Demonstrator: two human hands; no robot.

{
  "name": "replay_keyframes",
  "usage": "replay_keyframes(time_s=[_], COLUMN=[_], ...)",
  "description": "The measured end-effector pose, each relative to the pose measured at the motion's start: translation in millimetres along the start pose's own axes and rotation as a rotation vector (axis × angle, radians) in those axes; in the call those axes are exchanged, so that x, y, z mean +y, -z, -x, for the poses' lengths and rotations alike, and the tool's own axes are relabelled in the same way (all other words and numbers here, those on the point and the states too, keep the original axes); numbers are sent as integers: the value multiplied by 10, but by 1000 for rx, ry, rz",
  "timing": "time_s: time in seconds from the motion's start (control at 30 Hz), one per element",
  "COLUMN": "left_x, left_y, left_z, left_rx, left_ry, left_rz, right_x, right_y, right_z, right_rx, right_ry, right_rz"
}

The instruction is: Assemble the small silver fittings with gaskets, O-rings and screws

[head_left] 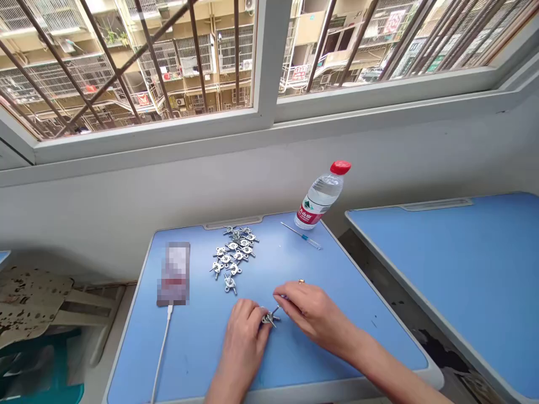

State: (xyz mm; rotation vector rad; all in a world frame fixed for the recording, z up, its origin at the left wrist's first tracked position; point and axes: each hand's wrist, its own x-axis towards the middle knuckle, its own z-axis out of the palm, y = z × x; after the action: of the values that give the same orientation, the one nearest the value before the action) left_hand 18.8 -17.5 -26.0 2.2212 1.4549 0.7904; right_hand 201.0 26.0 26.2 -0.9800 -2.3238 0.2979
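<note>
Fingers (257, 315) of the left hand (244, 336) close narrowly on a small metal winged fitting (269, 318) on the blue desk (197, 359), while the right hand (314, 314) pinches a thin steel shaft (275, 311) against it. Farther off lie a heap of like fittings (234, 252), a blurred phone (174, 274) with its white cable (162, 353), a slim screwdriver (305, 238) and a red-capped water bottle (322, 193).

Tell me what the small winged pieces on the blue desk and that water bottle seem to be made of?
The small winged fittings look like metal with a bright plated finish, judging by their silvery sheen; the exact metal can't be told. The bottle looks like thin clear plastic, since the water shows through. Its red cap looks like glossy moulded plastic.
</note>
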Motion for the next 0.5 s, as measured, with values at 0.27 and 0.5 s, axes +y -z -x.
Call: replay_keyframes(time_s=[0.27,0.5], left_x=[-27,-27], left_y=[-2,9], left_z=[-9,-11], left_rx=[5,26], left_ry=[-14,-31], left_rz=[-14,-40], right_x=[-106,-103], right_y=[134,-103], right_z=[-10,-13], right_rx=[-158,31], right_ry=[-159,-257], right_rz=[-46,-89])
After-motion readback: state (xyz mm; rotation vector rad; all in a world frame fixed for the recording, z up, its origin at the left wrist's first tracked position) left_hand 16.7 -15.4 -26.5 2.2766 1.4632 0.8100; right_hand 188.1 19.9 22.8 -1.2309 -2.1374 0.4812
